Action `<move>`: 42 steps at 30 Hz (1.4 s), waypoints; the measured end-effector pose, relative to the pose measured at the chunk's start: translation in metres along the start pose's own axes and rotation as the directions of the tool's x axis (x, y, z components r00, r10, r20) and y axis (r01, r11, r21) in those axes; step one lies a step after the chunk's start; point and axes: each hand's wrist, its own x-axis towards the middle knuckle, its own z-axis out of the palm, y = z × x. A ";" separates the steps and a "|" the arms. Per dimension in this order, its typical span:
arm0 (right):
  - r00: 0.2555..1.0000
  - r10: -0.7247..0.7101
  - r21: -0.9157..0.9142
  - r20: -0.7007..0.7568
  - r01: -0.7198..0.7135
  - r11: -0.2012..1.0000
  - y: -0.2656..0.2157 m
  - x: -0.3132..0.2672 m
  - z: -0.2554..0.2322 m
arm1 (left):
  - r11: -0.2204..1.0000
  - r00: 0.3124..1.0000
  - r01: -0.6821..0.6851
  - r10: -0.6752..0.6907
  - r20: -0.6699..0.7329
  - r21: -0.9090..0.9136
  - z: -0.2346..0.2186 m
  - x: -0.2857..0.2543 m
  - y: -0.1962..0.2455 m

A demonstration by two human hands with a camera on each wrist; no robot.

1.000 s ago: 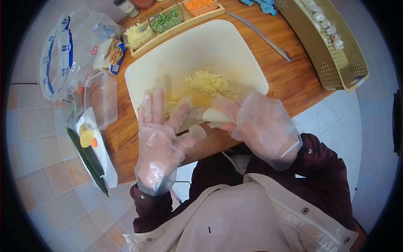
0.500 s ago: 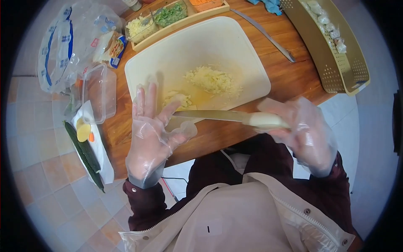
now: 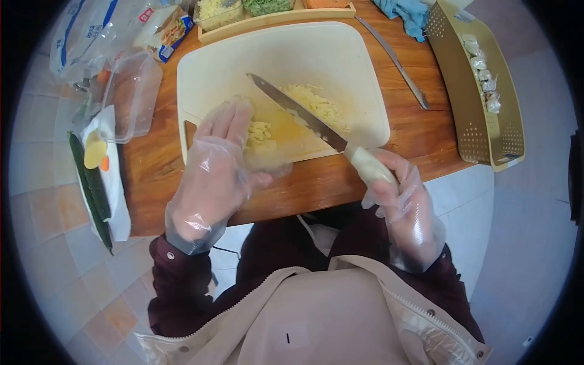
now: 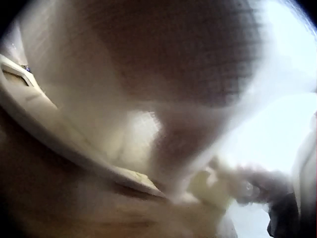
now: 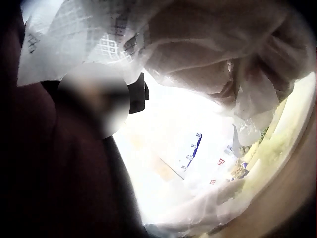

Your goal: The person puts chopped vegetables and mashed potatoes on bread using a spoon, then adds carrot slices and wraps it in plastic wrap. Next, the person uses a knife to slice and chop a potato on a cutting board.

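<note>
In the head view the right hand [image 3: 410, 210], in a clear plastic glove, grips the pale handle of a knife [image 3: 298, 111]. The blade points up and left over a white cutting board [image 3: 243, 48]. Chopped yellow pieces [image 3: 313, 102] lie beyond the blade, and a smaller pile [image 3: 260, 135] sits beside the left fingers. The gloved left hand [image 3: 210, 176] is over the board's lower left edge, its fingers extended and close together; whether they touch the board cannot be told. Glove plastic blurs most of both wrist views.
A second knife [image 3: 395, 64] lies right of the board, near a tan perforated basket [image 3: 447, 79] with small wrapped items. Behind stands a wooden tray [image 3: 274, 20] of chopped food. At left are a clear container [image 3: 131, 97], cucumbers [image 3: 91, 182] and plastic bags [image 3: 79, 36].
The knife has swung from nearly level along the board's near edge to a slant over the board. The left fingers, earlier spread, have come together. The head view has shifted.
</note>
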 end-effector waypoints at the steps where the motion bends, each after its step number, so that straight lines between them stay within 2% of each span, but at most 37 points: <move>1: 1.000 0.026 0.088 -0.014 -0.025 0.996 0.000 -0.001 0.001 | 1.000 1.000 0.009 -0.009 -0.009 -0.015 0.002 0.004 0.003; 2: 0.998 0.052 0.179 -0.028 -0.046 0.983 0.000 -0.001 0.001 | 1.000 0.998 0.012 -0.013 -0.060 -0.016 0.004 0.007 0.005; 4: 0.999 0.047 0.170 -0.026 -0.042 0.984 0.005 0.001 0.001 | 1.000 0.993 0.020 -0.021 -0.114 -0.016 0.007 0.014 0.008; 7: 0.997 0.075 0.253 -0.009 -0.070 0.965 0.010 0.004 0.002 | 0.995 0.993 0.045 -0.034 -0.115 0.093 0.011 0.020 0.011; 9: 0.991 0.107 0.337 0.086 -0.130 0.933 0.011 0.008 0.001 | 0.985 0.994 0.100 -0.091 -0.068 0.138 0.015 0.021 0.011; 10: 0.990 0.104 0.341 0.092 -0.130 0.931 0.010 0.009 -0.001 | 0.984 0.993 0.105 -0.096 -0.067 0.144 0.018 0.022 0.009; 12: 0.971 0.149 0.264 0.187 -0.196 0.944 0.009 0.010 -0.005 | 0.972 0.977 0.213 -0.212 -0.020 0.097 0.021 0.023 0.004; 13: 0.971 0.147 0.271 0.190 -0.196 0.942 0.010 0.011 -0.004 | 0.971 0.977 0.213 -0.213 -0.017 0.105 0.019 0.022 0.005; 15: 0.982 0.128 0.306 0.135 -0.165 0.938 0.014 0.014 0.000 | 0.967 0.971 0.225 -0.213 -0.109 0.115 0.012 0.017 0.010; 16: 0.987 0.123 0.326 0.104 -0.151 0.933 0.015 0.014 0.003 | 0.968 0.973 0.218 -0.207 -0.100 0.124 0.009 0.013 0.017; 17: 0.987 0.126 0.339 0.099 -0.153 0.928 0.013 0.016 0.005 | 0.972 0.970 0.189 -0.162 -0.181 0.140 0.006 0.008 0.026; 18: 0.976 0.148 0.350 0.163 -0.197 0.916 0.009 0.019 0.006 | 0.975 0.958 0.160 -0.115 -0.261 0.157 0.005 0.005 0.033; 19: 0.960 0.164 0.358 0.227 -0.239 0.902 0.005 0.023 0.008 | 0.974 0.961 0.153 -0.107 -0.254 0.166 0.006 0.002 0.036; 20: 0.961 0.160 0.369 0.226 -0.236 0.899 0.003 0.025 0.011 | 0.980 0.970 0.114 -0.075 -0.230 0.162 0.009 -0.001 0.038; 22: 0.943 0.077 0.467 0.325 -0.231 0.853 -0.002 0.032 0.018 | 0.983 0.978 0.071 -0.035 -0.208 0.169 0.016 -0.001 0.042; 23: 0.944 0.068 0.475 0.322 -0.223 0.851 -0.002 0.036 0.021 | 0.981 0.983 0.069 -0.036 -0.182 0.183 0.019 0.001 0.045; 25: 0.878 0.127 0.520 0.462 -0.384 0.763 0.000 0.043 0.027 | 0.973 0.991 0.076 -0.049 -0.128 0.220 0.026 0.003 0.042; 28: 0.882 0.080 0.554 0.464 -0.359 0.751 -0.015 0.043 0.029 | 0.958 0.992 0.119 -0.105 -0.066 0.262 0.023 0.006 0.043; 35: 0.862 0.138 0.535 0.487 -0.419 0.734 -0.016 0.037 0.024 | 0.925 0.977 0.202 -0.169 -0.127 0.321 0.024 0.008 0.030; 38: 0.894 0.060 0.575 0.444 -0.336 0.746 -0.010 0.031 0.015 | 0.915 0.977 0.212 -0.191 -0.096 0.344 0.021 0.007 0.027; 40: 0.877 0.133 0.483 0.461 -0.374 0.792 -0.011 0.028 0.001 | 0.917 0.979 0.205 -0.194 -0.067 0.341 0.017 0.004 0.029; 42: 0.875 0.162 0.477 0.457 -0.395 0.785 -0.008 0.027 -0.007 | 0.930 0.981 0.195 -0.176 -0.086 0.312 0.013 0.000 0.029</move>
